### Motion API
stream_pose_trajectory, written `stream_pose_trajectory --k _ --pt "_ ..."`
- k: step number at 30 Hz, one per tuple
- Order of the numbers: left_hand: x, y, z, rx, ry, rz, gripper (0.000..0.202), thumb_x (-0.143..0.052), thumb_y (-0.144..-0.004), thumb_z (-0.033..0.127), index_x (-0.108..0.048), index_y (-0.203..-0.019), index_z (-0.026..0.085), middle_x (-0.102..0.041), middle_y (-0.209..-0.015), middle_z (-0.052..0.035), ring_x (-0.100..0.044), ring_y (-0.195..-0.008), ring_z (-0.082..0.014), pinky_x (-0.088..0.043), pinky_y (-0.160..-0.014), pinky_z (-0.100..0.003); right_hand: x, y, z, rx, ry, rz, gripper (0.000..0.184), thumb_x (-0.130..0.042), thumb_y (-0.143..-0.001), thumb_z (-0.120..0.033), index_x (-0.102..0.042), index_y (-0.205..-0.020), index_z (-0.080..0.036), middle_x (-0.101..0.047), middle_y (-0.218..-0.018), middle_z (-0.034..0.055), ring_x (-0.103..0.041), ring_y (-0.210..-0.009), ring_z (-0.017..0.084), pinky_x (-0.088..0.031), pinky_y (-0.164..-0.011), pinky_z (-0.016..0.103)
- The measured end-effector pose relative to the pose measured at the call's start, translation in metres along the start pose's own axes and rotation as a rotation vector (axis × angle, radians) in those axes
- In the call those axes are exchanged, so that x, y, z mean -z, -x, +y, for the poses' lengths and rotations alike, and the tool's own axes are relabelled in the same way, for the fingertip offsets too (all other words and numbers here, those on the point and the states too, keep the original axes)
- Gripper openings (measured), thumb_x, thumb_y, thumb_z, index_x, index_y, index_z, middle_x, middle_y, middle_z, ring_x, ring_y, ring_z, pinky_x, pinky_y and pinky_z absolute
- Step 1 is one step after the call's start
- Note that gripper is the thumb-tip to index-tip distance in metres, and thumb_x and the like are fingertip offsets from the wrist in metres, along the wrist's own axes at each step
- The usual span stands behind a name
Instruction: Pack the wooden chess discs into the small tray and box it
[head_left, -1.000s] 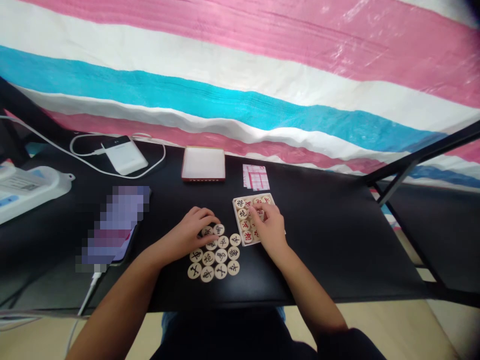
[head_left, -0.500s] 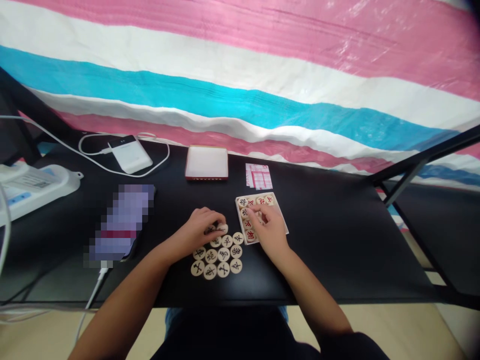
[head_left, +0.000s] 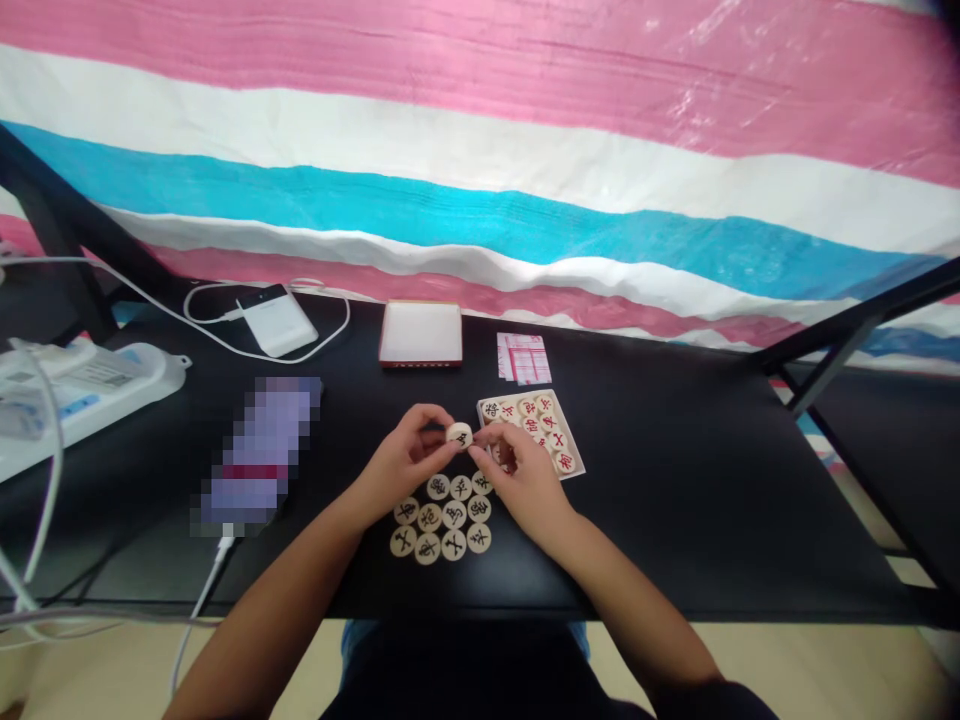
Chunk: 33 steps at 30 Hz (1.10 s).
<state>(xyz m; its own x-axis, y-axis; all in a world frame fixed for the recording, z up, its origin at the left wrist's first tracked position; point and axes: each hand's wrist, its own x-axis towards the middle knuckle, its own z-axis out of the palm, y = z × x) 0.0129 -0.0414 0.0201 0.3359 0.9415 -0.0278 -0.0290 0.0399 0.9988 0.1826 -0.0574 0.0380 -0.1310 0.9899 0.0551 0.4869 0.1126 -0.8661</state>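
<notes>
While both hands (head_left: 409, 465) (head_left: 525, 478) pinch a xiangqi piece (head_left: 459, 435) | tray (head_left: 574, 450) edge just right | black tabletop (head_left: 675, 500) open rightward

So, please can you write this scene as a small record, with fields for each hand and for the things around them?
Left hand: fingertips hold a round wooden chess piece
Right hand: fingers next to that piece, over the tray edge; any grip unclear
Table: black-lettered pieces lie grouped on the black table
Tray: white tray holds red-lettered pieces
Rest: red-rimmed white box, pink-printed paper, power strip, striped sheet
</notes>
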Motion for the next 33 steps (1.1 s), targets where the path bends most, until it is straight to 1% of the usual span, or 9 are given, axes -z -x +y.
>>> stream_pose_trajectory --k 7,10,14,17,20,22,27,30,33 --pt "-0.002 -0.001 -0.004 0.000 -0.108 -0.004 0.020 -0.060 -0.078 0.030 -0.050 -0.090 0.018 -0.055 -0.091 -0.0014 -0.055 -0.084 -0.0129 -0.045 -0.076 -0.027 0.001 0.002 0.001 -0.041 -0.121 0.000 0.009 -0.054 -0.078 -0.025 -0.058 -0.085 -0.020 -0.055 -0.074 -0.0007 -0.045 -0.062 0.011 -0.038 -0.057 0.026" --pt "-0.003 -0.001 -0.004 -0.011 -0.163 -0.049 0.019 -0.059 -0.078 0.031 -0.050 -0.088 0.017 -0.054 -0.090 -0.0018 -0.054 -0.082 -0.0133 -0.045 -0.074 -0.028 0.001 0.003 -0.001 -0.092 -0.232 -0.018 0.011 -0.054 -0.077 -0.027 -0.057 -0.085 -0.020 -0.056 -0.076 -0.0007 -0.047 -0.061 0.010 -0.039 -0.055 0.024" --pt "-0.003 -0.001 -0.005 -0.077 -0.252 -0.089 0.017 -0.058 -0.080 0.031 -0.049 -0.086 0.018 -0.050 -0.094 -0.0022 -0.050 -0.076 -0.0107 -0.044 -0.068 -0.025 0.002 0.003 -0.002 -0.129 -0.325 -0.044 0.013 -0.058 -0.074 -0.029 -0.056 -0.083 -0.020 -0.057 -0.076 -0.0005 -0.049 -0.062 0.010 -0.040 -0.055 0.023" --pt "0.001 0.000 -0.004 -0.131 -0.362 -0.085 0.018 -0.057 -0.080 0.031 -0.050 -0.091 0.018 -0.048 -0.096 -0.0032 -0.046 -0.072 -0.0099 -0.044 -0.067 -0.025 0.008 -0.002 0.005 -0.144 -0.342 0.014 0.016 -0.059 -0.072 -0.033 -0.056 -0.081 -0.020 -0.057 -0.074 -0.0005 -0.050 -0.062 0.011 -0.042 -0.057 0.024" --pt "0.009 -0.001 -0.001 -0.173 -0.485 -0.033 0.017 -0.056 -0.081 0.030 -0.051 -0.092 0.019 -0.050 -0.096 -0.0040 -0.045 -0.071 -0.0107 -0.043 -0.067 -0.026 0.018 -0.014 0.020 -0.183 -0.197 0.210 0.019 -0.059 -0.071 -0.036 -0.057 -0.080 -0.019 -0.058 -0.073 0.0001 -0.048 -0.057 0.011 -0.041 -0.056 0.025" --pt "0.015 -0.002 0.001 -0.204 -0.582 0.001 0.014 -0.055 -0.080 0.030 -0.053 -0.088 0.019 -0.052 -0.095 -0.0039 -0.045 -0.071 -0.0117 -0.043 -0.066 -0.026 0.024 -0.023 0.031 -0.202 -0.066 0.288 0.019 -0.059 -0.070 -0.035 -0.058 -0.079 -0.018 -0.060 -0.073 0.0010 -0.046 -0.055 0.011 -0.041 -0.057 0.026" --pt "0.030 -0.004 -0.003 -0.228 -0.763 -0.009 0.014 -0.054 -0.080 0.031 -0.057 -0.087 0.020 -0.056 -0.095 -0.0044 -0.048 -0.078 -0.0156 -0.042 -0.068 -0.029 0.025 -0.035 0.045 -0.145 0.151 0.269 0.014 -0.056 -0.072 -0.031 -0.060 -0.075 -0.018 -0.063 -0.071 0.0036 -0.054 -0.066 0.016 -0.042 -0.067 0.031" --pt "0.036 -0.004 -0.006 -0.228 -0.831 -0.070 0.016 -0.054 -0.080 0.031 -0.059 -0.090 0.020 -0.056 -0.097 -0.0048 -0.048 -0.088 -0.0182 -0.041 -0.080 -0.033 0.023 -0.034 0.043 -0.093 0.272 0.280 0.013 -0.055 -0.074 -0.029 -0.062 -0.077 -0.019 -0.065 -0.074 0.0043 -0.054 -0.075 0.019 -0.041 -0.074 0.034" --pt "0.041 -0.003 -0.007 -0.202 -0.881 -0.148 0.021 -0.055 -0.080 0.033 -0.061 -0.095 0.020 -0.056 -0.099 -0.0055 -0.047 -0.093 -0.0196 -0.037 -0.089 -0.037 0.022 -0.031 0.041 -0.066 0.311 0.293 0.013 -0.054 -0.075 -0.028 -0.063 -0.079 -0.019 -0.066 -0.075 0.0041 -0.052 -0.075 0.020 -0.040 -0.074 0.034"
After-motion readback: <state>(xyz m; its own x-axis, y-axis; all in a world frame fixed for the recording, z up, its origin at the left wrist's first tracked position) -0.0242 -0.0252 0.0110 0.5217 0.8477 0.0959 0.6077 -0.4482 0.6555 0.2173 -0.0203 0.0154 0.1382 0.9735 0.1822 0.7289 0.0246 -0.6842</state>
